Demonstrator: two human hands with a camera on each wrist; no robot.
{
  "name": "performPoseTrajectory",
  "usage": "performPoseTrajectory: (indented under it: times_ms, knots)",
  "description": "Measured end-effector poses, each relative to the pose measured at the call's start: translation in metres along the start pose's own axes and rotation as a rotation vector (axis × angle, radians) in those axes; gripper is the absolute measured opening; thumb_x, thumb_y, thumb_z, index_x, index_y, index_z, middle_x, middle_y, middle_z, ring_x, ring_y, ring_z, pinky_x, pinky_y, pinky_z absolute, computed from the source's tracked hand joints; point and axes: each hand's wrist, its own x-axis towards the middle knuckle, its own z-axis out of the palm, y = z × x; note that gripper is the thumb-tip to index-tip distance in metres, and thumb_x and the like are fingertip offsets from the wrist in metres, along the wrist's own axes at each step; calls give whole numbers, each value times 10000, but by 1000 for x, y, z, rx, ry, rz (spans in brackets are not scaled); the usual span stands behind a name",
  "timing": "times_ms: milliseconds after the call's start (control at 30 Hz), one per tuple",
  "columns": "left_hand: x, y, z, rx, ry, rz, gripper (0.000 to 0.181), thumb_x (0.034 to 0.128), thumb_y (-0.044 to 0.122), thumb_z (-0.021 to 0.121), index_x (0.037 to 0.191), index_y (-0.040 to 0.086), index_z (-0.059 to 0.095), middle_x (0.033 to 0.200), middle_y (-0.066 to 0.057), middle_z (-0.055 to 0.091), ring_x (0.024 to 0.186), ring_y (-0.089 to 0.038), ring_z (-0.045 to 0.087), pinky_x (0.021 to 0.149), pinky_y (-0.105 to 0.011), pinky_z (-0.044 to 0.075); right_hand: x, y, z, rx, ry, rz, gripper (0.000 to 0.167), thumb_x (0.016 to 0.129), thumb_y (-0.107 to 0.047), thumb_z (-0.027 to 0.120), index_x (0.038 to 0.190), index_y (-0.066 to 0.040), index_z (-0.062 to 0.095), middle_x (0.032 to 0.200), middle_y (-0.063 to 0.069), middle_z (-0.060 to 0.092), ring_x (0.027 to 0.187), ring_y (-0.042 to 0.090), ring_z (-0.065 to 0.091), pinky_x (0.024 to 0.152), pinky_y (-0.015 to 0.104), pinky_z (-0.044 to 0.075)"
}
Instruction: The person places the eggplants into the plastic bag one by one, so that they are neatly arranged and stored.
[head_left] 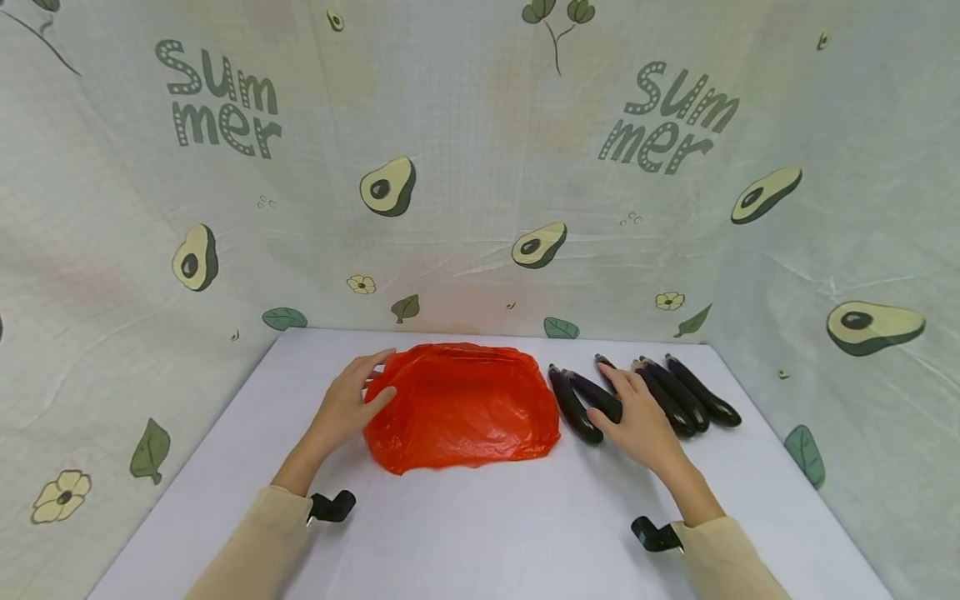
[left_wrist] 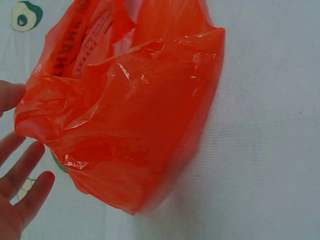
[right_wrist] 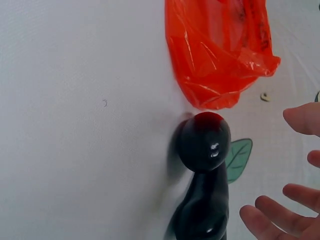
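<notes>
A crinkled red plastic bag (head_left: pixel 465 408) stands with its mouth spread on the white table. My left hand (head_left: pixel 348 404) is at the bag's left edge, thumb and fingers apart with the rim between them; the left wrist view shows the fingertips (left_wrist: pixel 37 150) touching or very near the plastic. My right hand (head_left: pixel 641 429) hovers over the dark purple eggplants, fingers spread and holding nothing. Two eggplants (head_left: pixel 576 408) lie between it and the bag. Another eggplant (head_left: pixel 606 371) is partly hidden by its fingers. More eggplants (head_left: pixel 701 390) lie side by side to its right.
A white cloth printed with avocados and leaves (head_left: pixel 465 250) rises behind and beside the table (head_left: pixel 480 533). A small black camera is strapped at each wrist. In the right wrist view, an eggplant's rounded end (right_wrist: pixel 205 145) lies close to the bag.
</notes>
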Motion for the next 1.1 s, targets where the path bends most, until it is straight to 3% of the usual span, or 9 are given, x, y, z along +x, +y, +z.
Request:
performPoseTrajectory:
  times_ms: [133,500,700,933,1100]
  knots:
    - [0,-2,3,-38,-13,1,629,1012,125,719,1593,177,483,1439,-149,606,1279,-364,599,977,-568,580,-2,0,6,0,-5,-8,771,943,-252,797,1608,-107,433,1499,237,496,1165,407,609,983,654,540]
    - [6,-1,4,-50,-47,12,558,1042,105,674,1568,208,519,1359,-98,661,1196,-306,652,954,-500,604,-2,-4,14,5,-42,13,717,950,-215,778,1587,-104,467,1503,247,508,1324,482,558,1037,701,481]
    - [7,-1,2,-29,-61,10,551,1050,108,662,1572,216,518,1358,-97,659,1206,-311,643,949,-501,605,1,-1,19,-5,-51,20,701,952,-213,781,1579,-112,484,1485,244,524,1316,477,562,1029,709,483]
    - [7,0,1,2,-96,5,557,1060,108,644,1587,215,502,1396,-116,650,1238,-347,634,957,-530,598,4,2,27,-45,-50,7,609,924,-179,804,1490,-93,597,1373,220,614,1154,399,640,992,623,549]
    - [8,-1,1,17,-123,-6,555,1067,108,627,1592,235,501,1452,-113,633,1294,-362,610,1001,-564,568,4,2,32,-51,-75,-4,547,910,-148,817,1425,-69,649,1354,213,656,1239,428,641,1020,631,529]
